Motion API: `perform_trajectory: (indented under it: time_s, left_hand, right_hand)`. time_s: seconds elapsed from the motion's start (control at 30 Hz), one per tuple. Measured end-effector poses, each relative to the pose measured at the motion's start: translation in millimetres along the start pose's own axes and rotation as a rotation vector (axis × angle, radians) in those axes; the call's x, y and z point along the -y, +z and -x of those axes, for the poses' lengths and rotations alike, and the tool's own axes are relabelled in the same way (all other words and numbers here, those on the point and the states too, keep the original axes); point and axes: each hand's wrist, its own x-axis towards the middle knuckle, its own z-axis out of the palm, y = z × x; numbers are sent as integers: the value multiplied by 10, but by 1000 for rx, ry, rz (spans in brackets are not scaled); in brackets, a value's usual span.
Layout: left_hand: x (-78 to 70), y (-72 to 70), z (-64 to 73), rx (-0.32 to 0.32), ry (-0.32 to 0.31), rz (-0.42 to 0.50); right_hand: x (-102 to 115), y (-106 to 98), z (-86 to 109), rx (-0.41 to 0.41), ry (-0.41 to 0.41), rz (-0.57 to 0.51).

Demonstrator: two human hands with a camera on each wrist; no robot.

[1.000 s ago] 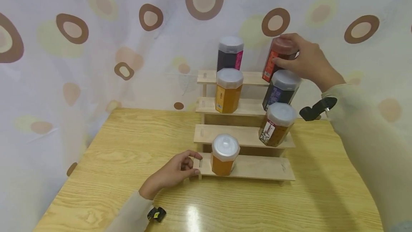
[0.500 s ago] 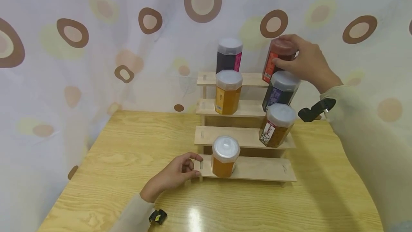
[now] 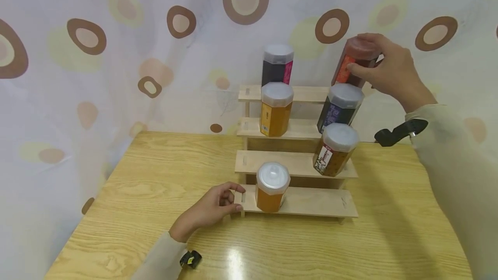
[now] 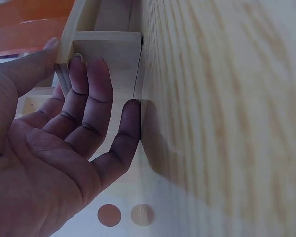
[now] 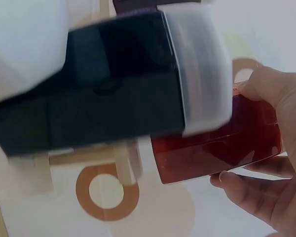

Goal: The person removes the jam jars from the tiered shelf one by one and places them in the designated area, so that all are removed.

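Note:
My right hand [image 3: 393,68] grips a dark red octagonal jar [image 3: 344,70] with an orange label near its lid. In the head view the jar is by the right end of the top tier, its base hidden behind a purple-labelled dark jar [image 3: 336,113]. The right wrist view shows thumb and fingers on opposite sides of the red jar [image 5: 222,143]. My left hand [image 3: 208,208] holds the left end of the stepped wooden rack [image 3: 311,200], thumb and index finger at the lowest tier's corners. Close beside it, an amber jar [image 3: 269,200] stands on that tier.
A brown jar with a white label [image 3: 330,161] stands on the second tier. Higher up on the left are a yellow-labelled amber jar [image 3: 277,118] and a black jar [image 3: 274,72]. The rack stands on a wood-grain table [image 3: 155,176] before a patterned backdrop [image 3: 116,98].
My right hand has moved right and slightly up with the red jar, off its place on the top tier. The left hand stays at the rack's lower left end.

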Motion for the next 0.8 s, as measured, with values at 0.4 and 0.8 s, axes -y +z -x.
perform_trajectory:
  time_s: [0.4,0.8]
  left_hand:
    - [-6,0,7,6,-3,5]
    - [-34,17,-1,0,-16,7]
  right_hand:
    - [-357,-180,197,-8,113,12]
    - [-718,-232,434,-51,145,68]
